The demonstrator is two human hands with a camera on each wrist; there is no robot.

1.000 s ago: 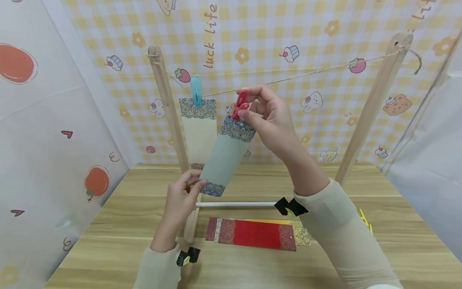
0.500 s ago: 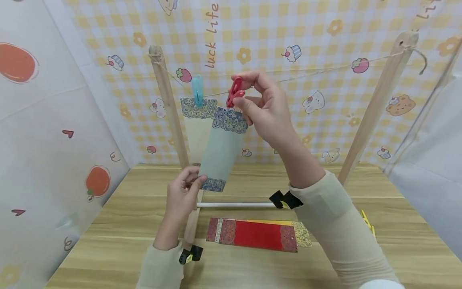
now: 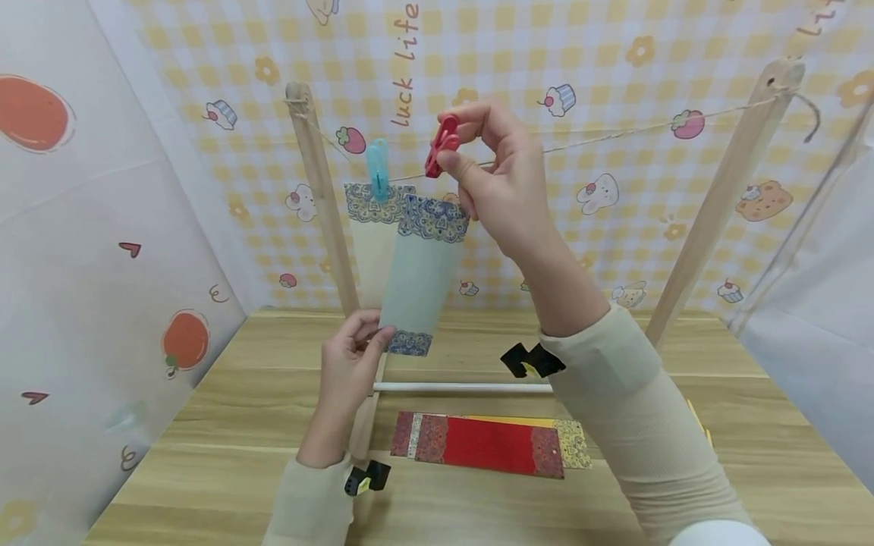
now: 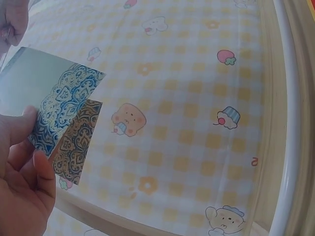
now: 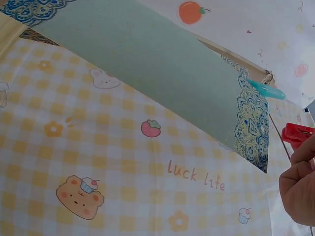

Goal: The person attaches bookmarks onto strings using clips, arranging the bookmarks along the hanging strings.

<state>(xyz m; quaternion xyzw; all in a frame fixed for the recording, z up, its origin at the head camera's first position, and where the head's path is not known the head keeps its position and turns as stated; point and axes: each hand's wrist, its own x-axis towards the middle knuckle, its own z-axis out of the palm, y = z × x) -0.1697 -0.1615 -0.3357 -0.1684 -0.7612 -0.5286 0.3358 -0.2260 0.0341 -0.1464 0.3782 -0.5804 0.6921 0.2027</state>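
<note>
My left hand [image 3: 350,356] pinches the lower left edge of a pale green paper card [image 3: 425,277] with blue patterned bands at both ends. Thumb and fingers of my right hand [image 3: 510,174] grip a red clothespin [image 3: 442,148] at the string [image 3: 594,141]. The card's top edge is below the clothespin; the right wrist view shows a gap between them. A cream card [image 3: 372,250] hangs from the string under a light blue clothespin [image 3: 378,171], partly hidden behind the green one. In the left wrist view, its brown patterned end [image 4: 78,142] shows behind the green card.
Two wooden posts [image 3: 724,197] hold up the string. A white rod [image 3: 464,387] runs low between them. Red [image 3: 488,444] and yellow cards [image 3: 575,444] lie overlapped on the wooden table [image 3: 205,455]. A yellow object [image 3: 698,421] is mostly hidden by my right sleeve.
My right hand has raised the red clothespin up and slightly left to the string, away from the green card's top. My left hand has lifted the card a little, and it now stands more upright.
</note>
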